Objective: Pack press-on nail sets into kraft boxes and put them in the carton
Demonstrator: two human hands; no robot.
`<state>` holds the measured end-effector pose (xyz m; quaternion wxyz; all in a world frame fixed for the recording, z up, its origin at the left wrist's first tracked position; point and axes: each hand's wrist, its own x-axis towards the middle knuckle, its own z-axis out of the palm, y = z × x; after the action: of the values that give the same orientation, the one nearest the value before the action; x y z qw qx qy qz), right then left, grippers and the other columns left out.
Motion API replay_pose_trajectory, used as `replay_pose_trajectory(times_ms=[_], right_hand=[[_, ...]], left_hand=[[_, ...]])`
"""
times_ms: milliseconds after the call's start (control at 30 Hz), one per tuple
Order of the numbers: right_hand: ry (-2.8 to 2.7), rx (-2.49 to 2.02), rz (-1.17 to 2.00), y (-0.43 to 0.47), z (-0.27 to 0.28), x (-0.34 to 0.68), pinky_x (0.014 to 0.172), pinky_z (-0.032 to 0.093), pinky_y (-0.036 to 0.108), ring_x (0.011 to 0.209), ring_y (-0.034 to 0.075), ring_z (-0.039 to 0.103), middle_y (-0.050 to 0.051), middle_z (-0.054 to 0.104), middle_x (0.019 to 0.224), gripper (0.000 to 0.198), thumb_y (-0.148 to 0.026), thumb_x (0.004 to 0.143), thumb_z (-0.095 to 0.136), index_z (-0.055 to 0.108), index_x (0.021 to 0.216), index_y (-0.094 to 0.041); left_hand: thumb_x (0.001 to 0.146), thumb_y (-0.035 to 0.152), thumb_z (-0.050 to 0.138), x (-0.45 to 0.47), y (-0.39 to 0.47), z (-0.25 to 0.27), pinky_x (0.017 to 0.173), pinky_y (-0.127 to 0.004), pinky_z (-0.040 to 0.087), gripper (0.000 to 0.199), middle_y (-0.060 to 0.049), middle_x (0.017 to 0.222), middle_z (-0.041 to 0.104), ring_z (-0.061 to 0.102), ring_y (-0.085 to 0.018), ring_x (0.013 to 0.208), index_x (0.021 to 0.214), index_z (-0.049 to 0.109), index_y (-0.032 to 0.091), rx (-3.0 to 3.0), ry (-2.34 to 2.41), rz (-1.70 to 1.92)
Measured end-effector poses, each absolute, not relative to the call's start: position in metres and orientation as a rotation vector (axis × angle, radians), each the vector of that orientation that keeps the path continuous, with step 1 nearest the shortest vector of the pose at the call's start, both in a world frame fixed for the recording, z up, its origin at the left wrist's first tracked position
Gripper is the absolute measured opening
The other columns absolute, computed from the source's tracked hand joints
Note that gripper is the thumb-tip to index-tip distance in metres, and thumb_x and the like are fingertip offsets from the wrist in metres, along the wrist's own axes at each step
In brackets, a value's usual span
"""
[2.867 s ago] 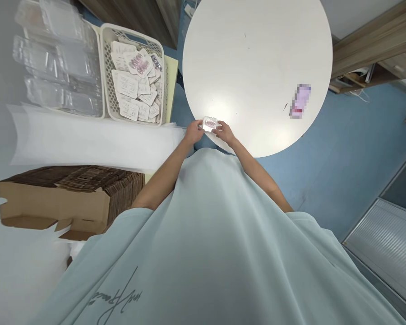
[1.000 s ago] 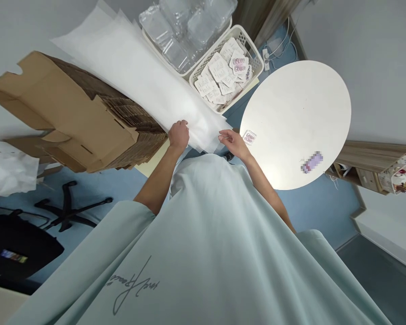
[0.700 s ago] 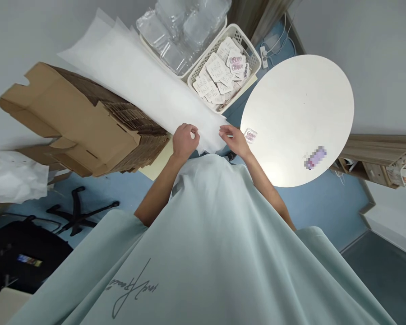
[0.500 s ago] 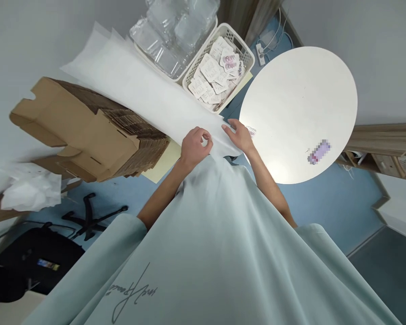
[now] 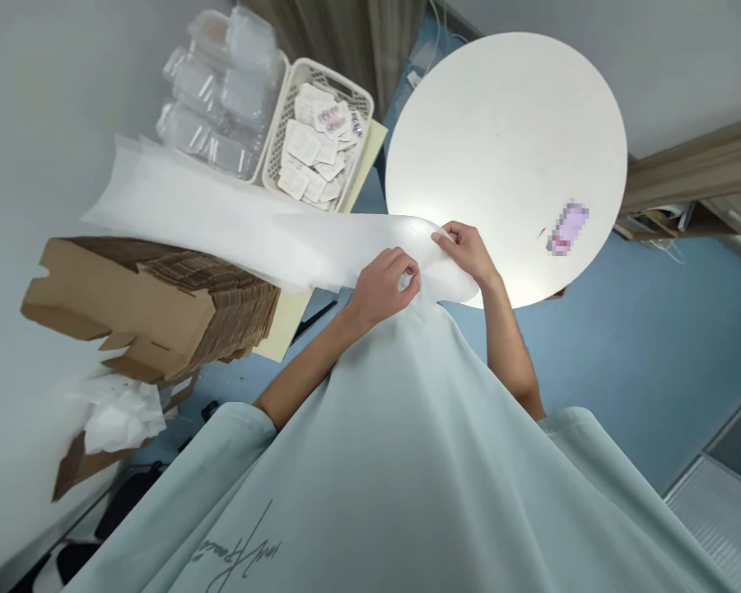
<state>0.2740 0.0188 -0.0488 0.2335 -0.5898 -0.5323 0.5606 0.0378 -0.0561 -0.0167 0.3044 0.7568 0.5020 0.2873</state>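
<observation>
My left hand (image 5: 386,284) is closed, with thumb and forefinger pinched at the near edge of a thin white sheet (image 5: 374,235). My right hand (image 5: 466,247) grips the same sheet near its right end, thumb on top and fingers partly hidden. Between the hands the sheet bulges upward and curls over the near left edge of a round white table (image 5: 506,148). To the left it runs back over a pile of similar white sheets (image 5: 179,193), and I cannot tell exactly where it parts from them.
Behind the sheets stand a basket of blister cards (image 5: 312,152) and a bin of clear plastic boxes (image 5: 222,99). Folded brown cardboard boxes (image 5: 129,301) are stacked at left, above crumpled white material (image 5: 123,412). A blurred purple item (image 5: 568,226) lies on the round table.
Both hands have moved right with the sheet, drawing its end out over the round table's edge. The view has turned right, so the baskets and table appear farther left.
</observation>
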Motion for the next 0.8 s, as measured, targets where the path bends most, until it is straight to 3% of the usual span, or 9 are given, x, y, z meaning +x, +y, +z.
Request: replay_pose_trajectory(times_ms=[233,333,533,667,733,800], right_hand=[[-1.189,-1.713,1.352,-0.014,-0.054,0.370,0.064,0.040,0.031,0.068,0.015,0.048,-0.004,0.054,0.072,0.063,-0.086,0.089,0.083,0.067,0.087,-0.024],[-1.080,-1.733,1.296,-0.028,-0.061,0.397,0.065,0.047,0.032,0.070,0.016,0.054,-0.003,0.059,0.075,0.066,-0.090,0.088,0.081,0.066,0.091,-0.025],[-1.025,-1.691,1.151,-0.030,-0.068,0.425,0.095,0.065,0.040,0.108,0.025,0.073,0.005,0.074,0.110,0.064,-0.089,0.094,0.073,0.066,0.105,-0.027],[-1.056,-1.605,1.121,-0.022,-0.058,0.430,0.107,0.066,0.044,0.122,0.027,0.072,0.006,0.072,0.122,0.059,-0.087,0.101,0.067,0.065,0.112,-0.030],[-1.063,-1.557,1.117,-0.020,-0.049,0.432,0.110,0.065,0.045,0.126,0.028,0.072,0.006,0.071,0.125,0.058,-0.087,0.103,0.066,0.066,0.115,-0.030],[-1.058,-1.515,1.098,-0.019,-0.041,0.432,0.111,0.064,0.048,0.128,0.029,0.071,0.007,0.070,0.127,0.058,-0.087,0.103,0.066,0.066,0.117,-0.031]], left_hand=[[0.109,0.010,0.058,0.115,-0.042,-0.034,0.076,-0.036,0.052,0.020,-0.005,0.098,0.075,0.069,-0.022,0.093,0.098,0.064,0.025,2.162,1.120,0.629],[0.108,0.009,0.058,0.142,-0.032,-0.044,0.072,-0.036,0.050,0.020,-0.005,0.099,0.076,0.070,-0.023,0.093,0.098,0.065,0.025,2.200,1.079,0.566],[0.106,0.012,0.058,0.176,-0.010,-0.052,0.075,-0.038,0.051,0.019,-0.008,0.106,0.076,0.070,-0.026,0.099,0.105,0.070,0.026,2.177,1.056,0.470],[0.103,0.014,0.062,0.188,-0.001,-0.051,0.093,-0.045,0.059,0.017,-0.009,0.109,0.076,0.072,-0.029,0.108,0.110,0.071,0.026,2.114,1.039,0.481],[0.099,0.017,0.069,0.192,0.001,-0.052,0.110,-0.051,0.059,0.024,-0.011,0.125,0.076,0.070,-0.032,0.127,0.121,0.070,0.026,2.008,1.089,0.535],[0.098,0.024,0.076,0.196,0.002,-0.057,0.122,-0.056,0.056,0.045,-0.014,0.153,0.069,0.062,-0.035,0.151,0.141,0.065,0.027,1.779,1.208,0.577]])
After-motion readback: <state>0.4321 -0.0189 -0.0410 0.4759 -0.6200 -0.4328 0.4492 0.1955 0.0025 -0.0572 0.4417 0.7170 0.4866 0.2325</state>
